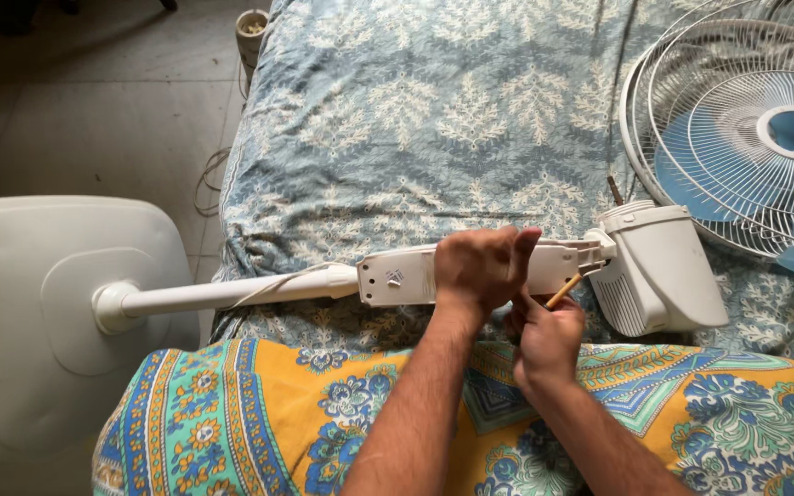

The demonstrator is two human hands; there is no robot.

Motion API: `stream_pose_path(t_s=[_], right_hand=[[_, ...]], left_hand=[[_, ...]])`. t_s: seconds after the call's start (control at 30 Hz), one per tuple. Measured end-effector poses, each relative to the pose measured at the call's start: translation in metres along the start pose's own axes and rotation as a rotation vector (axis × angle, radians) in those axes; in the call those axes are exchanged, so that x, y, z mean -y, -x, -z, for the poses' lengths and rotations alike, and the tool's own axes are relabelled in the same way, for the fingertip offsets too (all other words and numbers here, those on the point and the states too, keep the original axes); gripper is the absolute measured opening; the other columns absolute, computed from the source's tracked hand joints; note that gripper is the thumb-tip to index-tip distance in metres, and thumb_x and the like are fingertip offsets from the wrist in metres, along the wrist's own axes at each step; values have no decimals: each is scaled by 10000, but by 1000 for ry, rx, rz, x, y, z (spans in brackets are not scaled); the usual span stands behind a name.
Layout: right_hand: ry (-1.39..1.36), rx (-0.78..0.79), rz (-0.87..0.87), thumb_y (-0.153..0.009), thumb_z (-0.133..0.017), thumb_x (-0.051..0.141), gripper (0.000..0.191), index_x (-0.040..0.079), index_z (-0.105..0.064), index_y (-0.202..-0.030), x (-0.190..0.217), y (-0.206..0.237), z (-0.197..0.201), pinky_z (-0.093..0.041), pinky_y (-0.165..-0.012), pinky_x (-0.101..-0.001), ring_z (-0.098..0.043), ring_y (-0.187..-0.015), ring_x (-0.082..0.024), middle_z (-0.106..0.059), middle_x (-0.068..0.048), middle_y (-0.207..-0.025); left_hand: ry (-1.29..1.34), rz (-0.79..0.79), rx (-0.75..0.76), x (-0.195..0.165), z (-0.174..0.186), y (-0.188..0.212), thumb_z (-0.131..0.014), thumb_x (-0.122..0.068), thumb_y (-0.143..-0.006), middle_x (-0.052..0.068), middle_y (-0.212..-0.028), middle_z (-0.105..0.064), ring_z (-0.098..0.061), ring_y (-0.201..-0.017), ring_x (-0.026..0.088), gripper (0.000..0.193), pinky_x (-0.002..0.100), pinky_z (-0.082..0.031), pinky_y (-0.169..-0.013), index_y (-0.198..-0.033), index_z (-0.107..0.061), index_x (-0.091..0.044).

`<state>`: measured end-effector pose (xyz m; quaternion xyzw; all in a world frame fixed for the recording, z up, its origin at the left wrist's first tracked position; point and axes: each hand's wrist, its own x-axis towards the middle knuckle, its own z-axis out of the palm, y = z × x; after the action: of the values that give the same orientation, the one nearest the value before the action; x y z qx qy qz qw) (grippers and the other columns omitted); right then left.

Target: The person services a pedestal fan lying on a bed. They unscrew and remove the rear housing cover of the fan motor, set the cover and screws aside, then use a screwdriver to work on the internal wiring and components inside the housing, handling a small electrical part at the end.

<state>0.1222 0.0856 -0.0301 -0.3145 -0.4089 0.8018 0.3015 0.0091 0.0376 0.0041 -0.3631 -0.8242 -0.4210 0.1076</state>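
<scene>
A white pedestal fan lies on its side across a bed. My left hand is clasped over the fan's white control housing, holding it down. Just below and to the right, my right hand grips a thin tool with a yellow-brown handle. The tool's tip points up and right into the joint where the housing meets the white motor casing. The fan's grille with blue blades lies flat at the upper right. Its white pole runs left to the square white base.
The bed has a blue and white patterned cover. A bright orange and blue floral cloth covers my lap at the bottom. A thin cord runs up the bed. Grey floor, loose cable and a small cylinder lie left.
</scene>
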Motion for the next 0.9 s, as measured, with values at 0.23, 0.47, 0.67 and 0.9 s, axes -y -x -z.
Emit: stream_pose_path(t_s=[0.23,0.47,0.67,0.9], right_hand=[[259,-4,241,-898,-692,-34,104,17,-610,-936,35,36,-19,-441,-520,-266,-590,-637,-70,-646,16,-814],[58,-29,193,-956,-710,-19,172,53,-566,-898,58,22,-27,-312,-475,-278,-416,-513,-64,-510,30,-687],[30,-71,60,-978,-652,3,165,71,-558,-860,48,6,-1,-298,-498,-291,-335,-494,-71,-486,45,-674],[-25,-133,-87,-928,-631,18,139,119,-577,-849,33,-12,12,-284,-480,-294,-328,-471,-68,-501,57,-664]], left_hand=[[124,-138,-218,-15,34,9,-373,-520,-1118,65,-599,-541,-569,-543,291,605,436,-428,-542,-675,-503,-130],[99,-128,-58,-38,24,-30,-444,-525,-1074,63,-560,-555,-581,-507,274,596,417,-445,-512,-618,-554,-158],[11,-62,277,-43,6,-46,-365,-703,-981,97,-528,-606,-646,-535,317,751,458,-493,-511,-534,-637,-164],[-163,-18,472,-38,-3,-54,-274,-828,-905,106,-619,-687,-717,-629,313,863,459,-553,-595,-641,-717,-135]])
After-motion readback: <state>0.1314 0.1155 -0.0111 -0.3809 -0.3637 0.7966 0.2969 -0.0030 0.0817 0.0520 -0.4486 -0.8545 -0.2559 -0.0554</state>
